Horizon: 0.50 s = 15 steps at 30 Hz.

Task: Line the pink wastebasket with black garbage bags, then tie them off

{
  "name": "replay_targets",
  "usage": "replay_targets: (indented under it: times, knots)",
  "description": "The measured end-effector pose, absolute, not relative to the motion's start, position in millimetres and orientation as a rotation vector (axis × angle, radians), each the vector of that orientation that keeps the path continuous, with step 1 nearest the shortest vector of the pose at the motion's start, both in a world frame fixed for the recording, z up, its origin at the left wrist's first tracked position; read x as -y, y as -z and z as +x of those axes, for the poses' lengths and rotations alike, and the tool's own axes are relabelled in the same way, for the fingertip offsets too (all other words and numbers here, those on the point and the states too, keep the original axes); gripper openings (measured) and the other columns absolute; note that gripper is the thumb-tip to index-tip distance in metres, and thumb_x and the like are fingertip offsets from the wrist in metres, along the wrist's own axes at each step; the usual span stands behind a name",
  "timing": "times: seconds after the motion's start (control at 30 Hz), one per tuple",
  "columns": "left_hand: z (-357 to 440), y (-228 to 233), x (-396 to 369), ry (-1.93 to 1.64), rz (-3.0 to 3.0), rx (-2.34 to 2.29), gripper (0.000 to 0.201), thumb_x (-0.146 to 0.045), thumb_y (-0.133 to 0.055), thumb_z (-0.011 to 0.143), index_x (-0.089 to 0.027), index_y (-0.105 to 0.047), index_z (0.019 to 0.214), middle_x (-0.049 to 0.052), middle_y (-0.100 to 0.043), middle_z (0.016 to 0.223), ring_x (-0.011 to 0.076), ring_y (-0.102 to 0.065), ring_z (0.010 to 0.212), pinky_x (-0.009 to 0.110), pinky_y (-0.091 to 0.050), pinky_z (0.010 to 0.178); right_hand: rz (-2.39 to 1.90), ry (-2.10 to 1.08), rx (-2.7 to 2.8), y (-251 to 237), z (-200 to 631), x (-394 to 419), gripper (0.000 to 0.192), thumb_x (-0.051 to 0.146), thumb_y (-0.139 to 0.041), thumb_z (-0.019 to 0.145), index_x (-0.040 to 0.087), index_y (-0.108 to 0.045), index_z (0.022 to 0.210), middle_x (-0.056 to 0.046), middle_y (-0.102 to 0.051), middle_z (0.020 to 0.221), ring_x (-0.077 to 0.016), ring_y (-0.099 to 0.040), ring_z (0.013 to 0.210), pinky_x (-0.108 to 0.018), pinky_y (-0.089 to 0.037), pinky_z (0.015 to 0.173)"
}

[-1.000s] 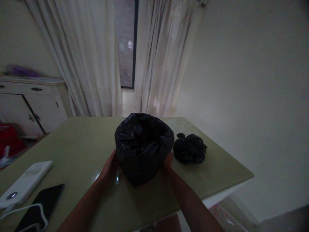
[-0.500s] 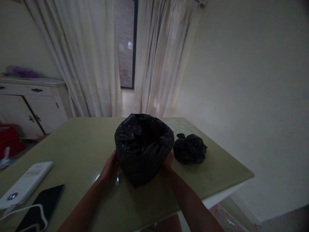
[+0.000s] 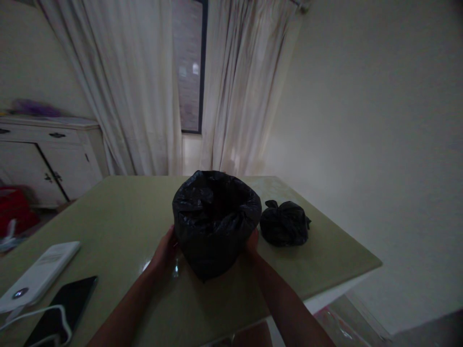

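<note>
Left hand (image 3: 165,250) and right hand (image 3: 252,241) press the bin (image 3: 215,221); its loose liner could slip, tipping it off the worktop (image 3: 119,212)

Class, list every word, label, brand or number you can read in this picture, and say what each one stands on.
No text can be read.
White power bank: a grey label patch, too blurred to read.
Black phone: dark screen, no text visible.
Open black bag and tied black bag: no print visible.
</note>
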<state>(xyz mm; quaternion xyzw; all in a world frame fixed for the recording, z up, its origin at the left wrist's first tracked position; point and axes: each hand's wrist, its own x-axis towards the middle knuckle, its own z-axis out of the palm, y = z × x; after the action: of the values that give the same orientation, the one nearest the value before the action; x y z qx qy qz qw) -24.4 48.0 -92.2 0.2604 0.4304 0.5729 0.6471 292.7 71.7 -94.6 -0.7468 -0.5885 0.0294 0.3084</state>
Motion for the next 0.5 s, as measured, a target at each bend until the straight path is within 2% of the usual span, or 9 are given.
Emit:
replay_targets:
  times: [0.13,0.3,0.5]
  knots:
    - [-27.2,100.1,-53.1,-1.291,0.606,-0.97,0.047,-0.06,-0.06,0.102,-0.024,-0.076,0.127,0.014,-0.079,0.14,0.0347,-0.069,0.139,0.053,-0.046,0.127,-2.043,-0.157,1.556,86.1,290.2,-68.4,0.048,0.015,-0.057,0.099,0.015,-0.078,0.142,-0.021,-0.074,0.145,-0.0385,-0.068,0.141,-0.05,-0.049,0.123]
    - [-30.3,105.5,-57.8,-1.271,0.62,-0.994,0.046,-0.062,-0.062,0.1,-0.026,-0.077,0.124,0.012,-0.079,0.139,0.0339,-0.069,0.139,0.051,-0.047,0.126,-2.063,-0.176,1.549,79.6,288.0,-65.4,0.05,0.015,-0.058,0.099,0.018,-0.077,0.145,-0.018,-0.072,0.149,-0.0363,-0.066,0.145,-0.048,-0.047,0.126]
    - [-28.1,100.9,-54.4,-1.283,0.604,-0.981,0.045,-0.059,-0.06,0.102,-0.025,-0.078,0.124,0.012,-0.078,0.142,0.0338,-0.069,0.138,0.049,-0.051,0.121,-2.039,-0.146,1.555,79.1,286.0,-64.8,0.048,0.014,-0.057,0.097,0.018,-0.079,0.141,-0.018,-0.075,0.145,-0.037,-0.069,0.14,-0.049,-0.051,0.121]
